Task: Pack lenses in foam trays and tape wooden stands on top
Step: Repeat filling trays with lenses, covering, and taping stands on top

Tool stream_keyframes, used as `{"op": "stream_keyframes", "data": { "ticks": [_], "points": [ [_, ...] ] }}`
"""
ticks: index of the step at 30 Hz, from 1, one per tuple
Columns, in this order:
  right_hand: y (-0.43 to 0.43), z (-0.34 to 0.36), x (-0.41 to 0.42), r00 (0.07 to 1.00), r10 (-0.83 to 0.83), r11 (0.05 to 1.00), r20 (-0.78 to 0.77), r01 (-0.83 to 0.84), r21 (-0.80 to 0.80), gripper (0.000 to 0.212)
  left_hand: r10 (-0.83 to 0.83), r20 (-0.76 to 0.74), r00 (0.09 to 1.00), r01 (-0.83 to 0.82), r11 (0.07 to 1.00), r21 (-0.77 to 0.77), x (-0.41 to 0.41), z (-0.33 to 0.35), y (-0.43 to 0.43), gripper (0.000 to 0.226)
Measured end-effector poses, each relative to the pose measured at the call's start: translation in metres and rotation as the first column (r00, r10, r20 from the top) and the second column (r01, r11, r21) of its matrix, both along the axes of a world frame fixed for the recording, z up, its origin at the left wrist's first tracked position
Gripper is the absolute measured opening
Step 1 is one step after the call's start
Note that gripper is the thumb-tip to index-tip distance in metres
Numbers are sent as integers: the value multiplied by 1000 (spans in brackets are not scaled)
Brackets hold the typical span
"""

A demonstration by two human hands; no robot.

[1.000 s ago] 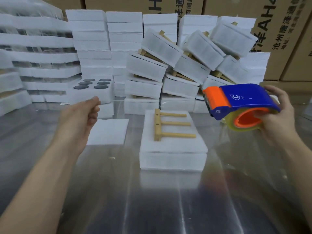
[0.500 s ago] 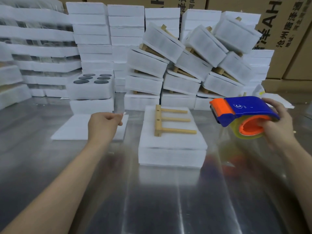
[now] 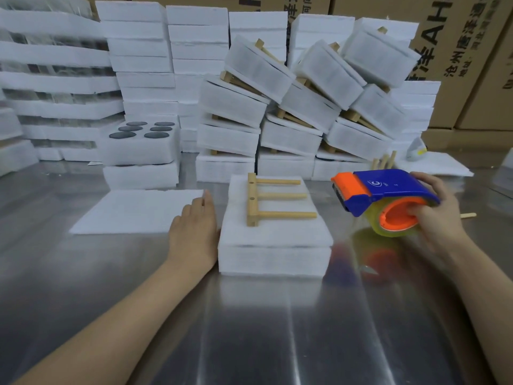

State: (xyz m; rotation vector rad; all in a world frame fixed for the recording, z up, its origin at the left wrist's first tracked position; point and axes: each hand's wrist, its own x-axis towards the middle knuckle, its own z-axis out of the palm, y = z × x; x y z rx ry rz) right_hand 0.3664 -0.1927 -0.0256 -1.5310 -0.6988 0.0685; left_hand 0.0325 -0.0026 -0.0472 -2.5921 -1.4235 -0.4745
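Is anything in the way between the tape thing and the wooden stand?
No, nothing visible. The tape dispenser in the right hand is held just right of the wooden stand, with only bare foam tray top between them. The left hand is on the tray's other side.

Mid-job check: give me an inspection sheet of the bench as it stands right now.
Surface: shiny metal table, reflective.
Job's things: closed foam pack at centre, with a wooden stand lying on top and no tape seen over it; open tray behind left shows dark lenses; flat foam sheet left of the pack.
Clutter: loose wooden stick at right.
Grips: left hand open, against the pack's left side; right hand holds the tape dispenser, right of the pack.
Cables: nothing seen.
Surroundings: stacked foam trays, finished packs piled crooked, cardboard boxes behind.
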Motion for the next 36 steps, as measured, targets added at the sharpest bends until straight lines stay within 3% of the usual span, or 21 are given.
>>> {"op": "stream_keyframes", "data": {
  "ticks": [3,5,7,8,10,13,15,18,23,29,36],
  "points": [
    [1,-3,0,999,33,999,-16,-33,12,72,-53,98,994,66,989,-133,-6,7,2,47],
    [1,-4,-1,999,45,999,-20,-45,29,70,-14,330,944,95,969,-230,-9,24,6,42],
    [1,-4,-3,999,55,998,-2,-55,30,69,-47,569,821,170,971,-166,1,48,6,38],
    [2,-5,-3,998,58,998,8,-58,24,68,-112,610,785,229,966,-117,14,61,2,38],
    [3,-5,-3,999,54,998,8,-54,21,67,-264,573,776,385,918,-97,54,86,-13,45],
    [1,-4,-1,999,49,998,1,-49,38,68,-403,411,818,524,817,-241,116,96,-38,54],
    [-1,-3,2,998,52,998,39,-53,26,70,-377,285,881,455,839,-299,142,83,-42,58],
    [-7,4,8,987,61,998,150,-58,-27,74,-308,45,950,311,930,-196,154,63,-36,52],
    [-21,6,21,964,93,990,248,-63,-129,77,-327,60,943,333,923,-194,155,61,-28,37],
    [-16,11,14,923,92,985,374,-29,-169,75,-377,-52,925,359,909,-213,158,60,-30,52],
    [-17,30,1,822,108,947,559,86,-309,80,-471,32,881,472,874,-113,160,60,-34,26]
  ]
}}
